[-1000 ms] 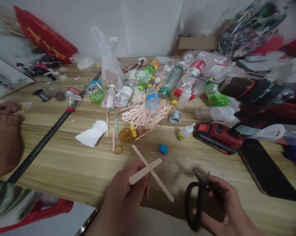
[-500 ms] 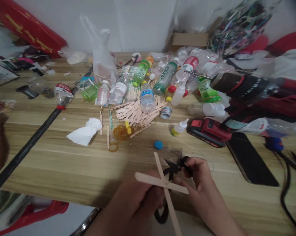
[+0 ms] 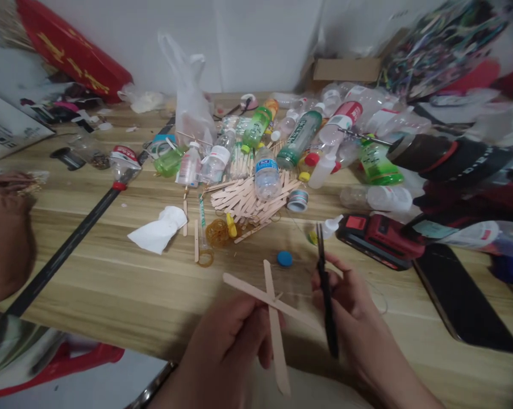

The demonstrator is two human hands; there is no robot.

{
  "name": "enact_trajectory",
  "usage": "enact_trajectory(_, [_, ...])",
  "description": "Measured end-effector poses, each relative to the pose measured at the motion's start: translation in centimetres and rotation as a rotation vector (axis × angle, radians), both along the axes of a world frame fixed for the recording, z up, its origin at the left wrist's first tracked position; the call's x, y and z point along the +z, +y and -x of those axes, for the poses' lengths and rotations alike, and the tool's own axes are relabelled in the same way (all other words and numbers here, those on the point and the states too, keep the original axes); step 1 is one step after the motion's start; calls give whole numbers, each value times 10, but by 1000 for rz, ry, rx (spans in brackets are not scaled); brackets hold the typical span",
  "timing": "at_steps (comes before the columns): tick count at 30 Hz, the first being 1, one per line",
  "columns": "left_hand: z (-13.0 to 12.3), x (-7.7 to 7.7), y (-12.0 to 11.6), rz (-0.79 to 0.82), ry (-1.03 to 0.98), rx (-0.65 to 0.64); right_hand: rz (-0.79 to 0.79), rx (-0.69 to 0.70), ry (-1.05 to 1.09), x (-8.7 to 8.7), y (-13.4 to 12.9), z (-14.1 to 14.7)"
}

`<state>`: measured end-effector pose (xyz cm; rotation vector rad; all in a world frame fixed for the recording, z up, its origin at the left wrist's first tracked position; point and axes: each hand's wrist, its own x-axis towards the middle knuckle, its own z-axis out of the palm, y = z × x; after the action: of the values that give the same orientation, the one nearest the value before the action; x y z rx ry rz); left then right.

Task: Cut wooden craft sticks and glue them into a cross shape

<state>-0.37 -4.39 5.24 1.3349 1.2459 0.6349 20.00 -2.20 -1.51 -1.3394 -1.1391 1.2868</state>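
My left hand (image 3: pixel 233 335) is closed on two wooden craft sticks (image 3: pixel 276 335) crossed into an X, with a small pointed piece standing up where they meet. My right hand (image 3: pixel 354 304) grips black scissors (image 3: pixel 326 295), blades upward and seen nearly edge-on, to the right of the crossed sticks. A blue bottle cap (image 3: pixel 284 259) lies just beyond the sticks. Behind the scissors' tips stands a small glue bottle (image 3: pixel 332 225), partly covered by them.
Loose craft sticks (image 3: pixel 234 199), rubber bands (image 3: pixel 219 233) and several plastic bottles fill the middle. A red cordless drill (image 3: pixel 379 238) and a black phone (image 3: pixel 464 298) lie at right. A black strip (image 3: pixel 69 250) runs along the left, beside another person's hand (image 3: pixel 4 227).
The scissors have moved away from the crossed sticks and turned upright in my right hand. My left hand has tilted the sticks. The view has shifted slightly left.
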Motion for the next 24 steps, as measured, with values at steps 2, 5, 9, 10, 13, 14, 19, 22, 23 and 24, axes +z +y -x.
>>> enact_trajectory(2, [2,-1,0,42,8,-2,-83,26,-168,10,-2,-16])
enact_trajectory(5, [1,-1,1,75,29,-17,-287,192,-428,26,-5,-32])
enact_trajectory(9, [-3,3,4,179,23,-51,-501,356,-583,36,-5,-31])
enact_trajectory(10, [-4,5,5,198,27,-59,-518,366,-594,36,-5,-29])
enact_trajectory(13, [-7,8,6,202,37,-70,-498,464,-596,33,-5,-23])
enact_trajectory(14, [-8,8,7,193,34,-73,-481,503,-593,32,-5,-22])
enact_trajectory(19, [-13,7,7,186,3,-66,-437,563,-604,32,-7,-19])
enact_trajectory(22, [-13,4,7,153,25,-58,-471,560,-600,37,-6,-16])
enact_trajectory(23, [-13,3,8,136,36,-61,-477,561,-602,38,-6,-15])
enact_trajectory(24, [-12,3,8,121,43,-65,-479,560,-607,39,-6,-15])
